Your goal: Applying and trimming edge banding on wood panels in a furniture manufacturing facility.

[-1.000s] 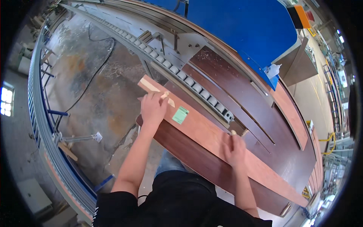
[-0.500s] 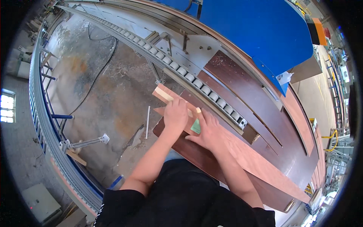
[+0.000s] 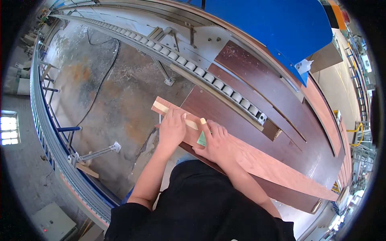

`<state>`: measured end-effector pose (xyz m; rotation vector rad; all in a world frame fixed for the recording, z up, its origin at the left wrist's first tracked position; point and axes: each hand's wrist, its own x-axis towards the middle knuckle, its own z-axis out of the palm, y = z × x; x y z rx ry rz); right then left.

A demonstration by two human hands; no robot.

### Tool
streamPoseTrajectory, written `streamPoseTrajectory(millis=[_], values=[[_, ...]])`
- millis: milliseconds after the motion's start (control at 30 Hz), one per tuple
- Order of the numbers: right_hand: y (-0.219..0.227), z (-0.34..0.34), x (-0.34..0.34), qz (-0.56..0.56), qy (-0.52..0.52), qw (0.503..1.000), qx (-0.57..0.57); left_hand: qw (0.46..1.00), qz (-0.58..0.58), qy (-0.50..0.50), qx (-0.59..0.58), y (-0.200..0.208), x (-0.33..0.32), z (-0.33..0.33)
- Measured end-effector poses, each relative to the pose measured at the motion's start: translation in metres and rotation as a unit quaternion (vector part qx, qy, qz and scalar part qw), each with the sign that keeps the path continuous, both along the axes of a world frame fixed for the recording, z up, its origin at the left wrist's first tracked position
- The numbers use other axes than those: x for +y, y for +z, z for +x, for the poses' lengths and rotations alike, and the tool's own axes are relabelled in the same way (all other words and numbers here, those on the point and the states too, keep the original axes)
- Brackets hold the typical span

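Near picture centre, both bare hands lie on a long reddish-brown veneered wooden board (image 3: pixel 261 164) that runs from the middle down toward the lower right. Left hand (image 3: pixel 172 129) lies flat on the board's near-left end, fingers (image 3: pixel 177 116) spread and pressing down, not curled round anything. Right hand (image 3: pixel 215 141) sits just beside it, touching the board, fingers extended and loosely bent; thumb tip by the pale strip. Neither hand clenched; cannot tell if the right one pinches the label. Small green paper label (image 3: pixel 202 139) on the board, partly hidden under the right hand. Pale bare-wood end strip (image 3: pixel 161 107) shows at the board's left end, poking past the left hand.

Board rests on a stack of dark brown panels (image 3: pixel 225 116) on the desk. Behind the stack, a grey roller conveyor track (image 3: pixel 193 68) crosses diagonally; more dark brown panels (image 3: pixel 257 80) beyond it. Big blue machine housing (image 3: pixel 273 24) upper right. Dusty concrete floor (image 3: pixel 112 96) to the left, black cable (image 3: pixel 100 88) trailing over it. Curved metal rail (image 3: pixel 44 132) far left. No containers visible.
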<state>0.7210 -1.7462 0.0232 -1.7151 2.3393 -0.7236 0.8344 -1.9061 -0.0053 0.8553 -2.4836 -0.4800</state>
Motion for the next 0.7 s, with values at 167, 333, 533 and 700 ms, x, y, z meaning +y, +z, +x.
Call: streamPoseTrajectory(millis=[167,333,533,700], values=[[-0.001,0.004,0.001,0.017,0.022,1.000,0.007,1.000,0.010,-0.013,-0.008,0.008,0.002,0.006],[-0.006,0.007,0.003,0.019,0.016,1.000,0.012,0.997,0.053,0.004,-0.051,0.002,-0.001,0.003],[-0.005,0.010,0.003,0.041,0.003,0.999,0.007,0.995,0.051,0.050,-0.062,0.009,-0.032,0.047],[-0.004,0.010,0.003,0.064,-0.002,0.998,0.018,0.990,0.019,0.133,0.034,0.061,-0.119,0.135]])
